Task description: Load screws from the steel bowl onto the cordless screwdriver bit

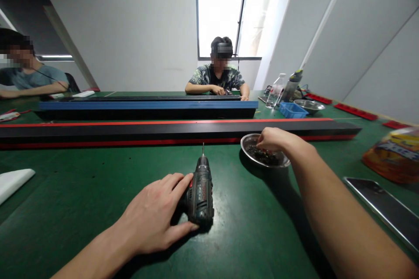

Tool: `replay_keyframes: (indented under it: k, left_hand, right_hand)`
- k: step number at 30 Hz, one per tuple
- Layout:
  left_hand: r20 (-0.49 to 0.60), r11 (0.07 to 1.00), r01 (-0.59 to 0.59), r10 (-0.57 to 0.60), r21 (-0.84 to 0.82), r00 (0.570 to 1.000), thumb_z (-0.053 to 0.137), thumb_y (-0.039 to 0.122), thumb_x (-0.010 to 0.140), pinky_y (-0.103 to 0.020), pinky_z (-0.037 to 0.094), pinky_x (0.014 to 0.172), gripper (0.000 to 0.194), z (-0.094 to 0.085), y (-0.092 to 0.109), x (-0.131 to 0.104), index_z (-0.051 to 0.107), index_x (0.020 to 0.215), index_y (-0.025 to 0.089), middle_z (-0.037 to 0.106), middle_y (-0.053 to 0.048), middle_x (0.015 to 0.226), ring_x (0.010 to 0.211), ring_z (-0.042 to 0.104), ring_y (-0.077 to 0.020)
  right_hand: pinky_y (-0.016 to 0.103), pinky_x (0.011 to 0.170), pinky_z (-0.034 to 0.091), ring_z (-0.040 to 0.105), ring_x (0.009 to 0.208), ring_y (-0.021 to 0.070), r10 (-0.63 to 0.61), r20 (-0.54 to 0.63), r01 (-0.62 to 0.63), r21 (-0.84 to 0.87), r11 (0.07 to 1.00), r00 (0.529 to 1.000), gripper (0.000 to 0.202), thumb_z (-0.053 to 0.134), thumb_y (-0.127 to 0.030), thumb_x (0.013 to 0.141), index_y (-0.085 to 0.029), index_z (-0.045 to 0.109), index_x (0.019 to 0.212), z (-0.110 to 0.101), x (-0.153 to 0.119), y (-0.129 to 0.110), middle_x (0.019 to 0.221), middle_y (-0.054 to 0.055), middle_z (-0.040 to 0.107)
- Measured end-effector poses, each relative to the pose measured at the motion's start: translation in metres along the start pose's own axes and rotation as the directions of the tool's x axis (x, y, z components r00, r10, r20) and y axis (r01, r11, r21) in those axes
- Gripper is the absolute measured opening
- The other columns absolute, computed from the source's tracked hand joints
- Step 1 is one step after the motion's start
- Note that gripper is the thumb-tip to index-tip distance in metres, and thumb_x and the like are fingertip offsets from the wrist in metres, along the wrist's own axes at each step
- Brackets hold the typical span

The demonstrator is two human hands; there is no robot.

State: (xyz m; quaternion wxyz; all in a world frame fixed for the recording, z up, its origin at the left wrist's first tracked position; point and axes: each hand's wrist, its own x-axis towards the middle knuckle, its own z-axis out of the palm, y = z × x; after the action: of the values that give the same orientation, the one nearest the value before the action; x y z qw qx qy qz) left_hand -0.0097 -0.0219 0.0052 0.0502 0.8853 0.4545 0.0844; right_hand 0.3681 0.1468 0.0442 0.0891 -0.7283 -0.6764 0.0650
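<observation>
1. Left hand (153, 218), lower centre of the frame: laid over the back end of the drill (200, 196), thumb under the body, fingers spread along its left side. Touching, but not wrapped closed; grip loose, more steadying than lifting.
2. Drill lying flat on the table (65, 209), bit (203, 148) pointing away toward the red rail (163, 130). Probably placed so to keep it from rolling and within easy reach.
3. Right hand (273, 139), centre right: fingertips bent down into the bowl (263, 152), pinching among the small dark pieces (263, 155). Cannot tell whether one is already caught between the fingers.
4. Bowl just beside the red rail, right of the drill, near but apart from it; likely set there to keep the pieces together and close to the rail.
5. Materials: drill of dark matte plastic with a red accent and a thin metal bit; bowl shallow, round, shiny metal; pieces small, dark, probably screws; table covered with a green, slightly worn surface.
6. Red rail long, black with red edges, across the whole frame; behind it a blue rail (147, 105) of similar form.
7. Far right: phone (382, 209) with glossy dark screen, and a crinkled orange bag (393, 157).
8. Upper centre: a person (218, 78) seated at the far side, hands on the table; another person (26, 74) at upper left.
</observation>
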Motion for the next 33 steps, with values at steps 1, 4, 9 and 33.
replay_keyframes:
  k: [1,4,9,33]
  left_hand:
    - [-0.001,1.0,-0.002,0.002,0.0,1.0,0.072,0.06,0.091,-0.055,0.058,0.105,0.081,0.0,0.0,0.0,0.045,0.156,0.02,0.061,-0.017,0.145,0.124,0.066,-0.0373]
    - [-0.006,1.0,-0.01,0.01,-0.002,1.0,0.072,0.061,0.091,-0.054,0.058,0.105,0.083,0.0,0.001,-0.001,0.045,0.157,0.019,0.062,-0.018,0.145,0.124,0.066,-0.0374]
    - [0.012,0.999,-0.033,0.033,-0.033,0.999,0.075,0.059,0.087,-0.054,0.057,0.107,0.087,-0.001,0.002,-0.003,0.043,0.158,0.019,0.061,-0.017,0.146,0.126,0.065,-0.037]
    - [0.013,0.994,-0.084,0.085,-0.067,0.996,0.078,0.06,0.084,-0.052,0.057,0.107,0.09,-0.001,0.004,-0.003,0.043,0.157,0.019,0.062,-0.017,0.145,0.124,0.066,-0.0367]
  right_hand:
    - [0.03,0.063,0.051,0.072,0.066,0.0246,-0.004,0.064,0.008,-0.051,0.999,0.998,0.005,0.082,-0.021,0.076,-0.017,0.082,0.072,-0.005,-0.001,-0.006,0.07,0.012,0.075]
    - [0.028,0.064,0.048,0.073,0.073,0.0231,-0.095,0.112,0.098,-0.021,0.995,0.989,0.016,0.073,-0.024,0.089,-0.015,0.086,0.085,-0.017,-0.008,-0.029,0.079,0.012,0.079]
    - [0.026,0.065,0.047,0.072,0.067,0.0185,-0.274,-0.03,0.271,0.285,0.919,0.961,0.027,0.066,-0.029,0.1,-0.015,0.085,0.087,0.001,-0.019,-0.077,0.075,0.008,0.079]
    - [0.032,0.087,0.055,0.079,0.097,0.026,-0.304,-0.138,0.323,0.605,0.728,0.943,0.028,0.063,-0.033,0.103,-0.019,0.087,0.103,0.118,-0.015,-0.096,0.104,0.009,0.085]
